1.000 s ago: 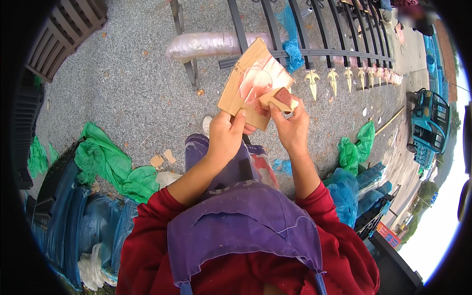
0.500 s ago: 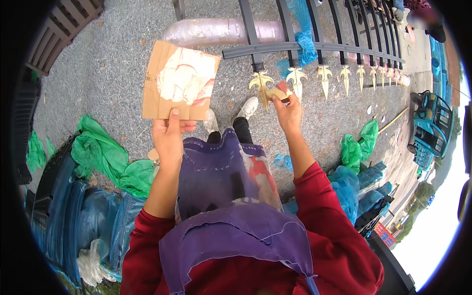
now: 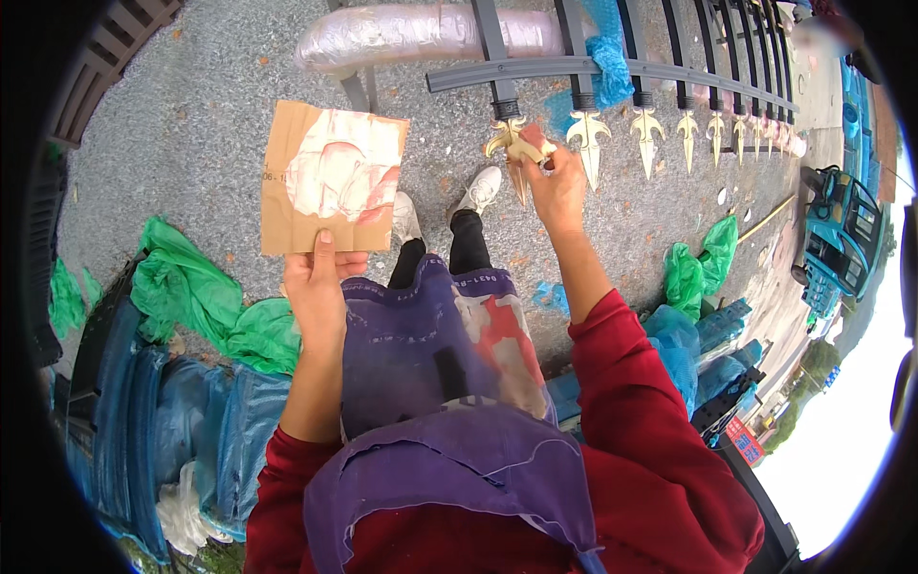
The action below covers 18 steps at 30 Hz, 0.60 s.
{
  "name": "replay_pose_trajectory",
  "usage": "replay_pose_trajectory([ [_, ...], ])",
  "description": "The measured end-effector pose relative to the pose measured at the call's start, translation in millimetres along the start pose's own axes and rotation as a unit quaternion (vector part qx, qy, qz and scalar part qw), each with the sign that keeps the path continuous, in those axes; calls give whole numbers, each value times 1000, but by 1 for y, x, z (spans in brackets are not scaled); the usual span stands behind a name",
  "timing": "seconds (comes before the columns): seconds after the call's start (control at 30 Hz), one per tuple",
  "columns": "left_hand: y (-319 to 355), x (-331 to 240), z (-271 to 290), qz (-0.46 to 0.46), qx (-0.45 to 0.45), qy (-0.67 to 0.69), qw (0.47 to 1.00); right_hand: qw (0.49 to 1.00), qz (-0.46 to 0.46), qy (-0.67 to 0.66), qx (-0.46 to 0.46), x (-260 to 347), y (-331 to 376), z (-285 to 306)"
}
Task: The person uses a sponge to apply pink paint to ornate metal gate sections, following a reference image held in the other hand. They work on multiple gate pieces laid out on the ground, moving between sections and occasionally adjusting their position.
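My left hand (image 3: 323, 287) grips the lower edge of a square piece of brown cardboard (image 3: 279, 215), thumb on top. A pale pinkish-white, shiny smear (image 3: 342, 172) covers much of its face. My right hand (image 3: 559, 191) pinches a small sponge-like block (image 3: 532, 145), yellowish with a reddish part. It is at the nearest gold spear-shaped finial (image 3: 508, 132), covering part of it, and seems to touch it. That finial tips a black bar of a metal fence panel (image 3: 574, 67). More gold finials (image 3: 588, 148) continue in a row to the right.
A plastic-wrapped roll (image 3: 421, 38) lies under the panel, and blue wrapping (image 3: 610, 72) hangs on a bar. Green plastic sheeting (image 3: 186, 287) and blue-wrapped bundles (image 3: 182, 421) lie at left. More green plastic (image 3: 703, 268) lies at right, near a blue vehicle (image 3: 841, 239).
My right hand has brought the block up against the nearest finial's upper part. The cardboard in my left hand has shifted slightly left and down. The view has moved a little.
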<state>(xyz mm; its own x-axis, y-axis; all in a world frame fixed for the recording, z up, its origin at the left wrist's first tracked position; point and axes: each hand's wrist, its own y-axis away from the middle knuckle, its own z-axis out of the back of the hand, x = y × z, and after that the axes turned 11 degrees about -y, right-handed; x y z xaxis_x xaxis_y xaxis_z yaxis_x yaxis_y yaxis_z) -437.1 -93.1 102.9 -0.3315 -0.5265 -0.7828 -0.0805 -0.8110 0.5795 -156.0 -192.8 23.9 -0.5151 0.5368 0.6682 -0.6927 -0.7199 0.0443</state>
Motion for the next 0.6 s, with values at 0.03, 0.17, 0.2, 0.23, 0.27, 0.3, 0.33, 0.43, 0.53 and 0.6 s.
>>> replay_pose_trajectory([
  [0.03,-1,-3,-2,-3,5,4,1000,1000,30,4,-2,3,-5,-5],
  [0.17,4,-8,-5,3,7,22,1000,993,-4,78,87,-32,60,6],
  [0.2,5,-6,-4,5,6,19,1000,992,-44,71,90,-33,72,19],
  [0.23,6,-4,-4,5,5,15,1000,990,-84,63,92,-34,76,27],
  [0.27,5,0,-3,7,9,9,1000,995,-87,22,41,-19,66,34],
  [0.3,5,6,-1,9,11,2,1000,997,-76,1,28,-7,46,33],
  [0.33,2,7,-3,6,21,-4,1000,998,-67,-18,6,-3,27,29],
  [0.43,1,0,-10,2,31,4,1000,998,-24,56,35,-24,9,3],
  [0.53,6,-11,-12,-5,34,12,999,986,-104,55,115,-46,54,12],
  [0.6,6,-4,-8,-3,25,4,1000,980,-184,-23,78,-38,64,27],
])
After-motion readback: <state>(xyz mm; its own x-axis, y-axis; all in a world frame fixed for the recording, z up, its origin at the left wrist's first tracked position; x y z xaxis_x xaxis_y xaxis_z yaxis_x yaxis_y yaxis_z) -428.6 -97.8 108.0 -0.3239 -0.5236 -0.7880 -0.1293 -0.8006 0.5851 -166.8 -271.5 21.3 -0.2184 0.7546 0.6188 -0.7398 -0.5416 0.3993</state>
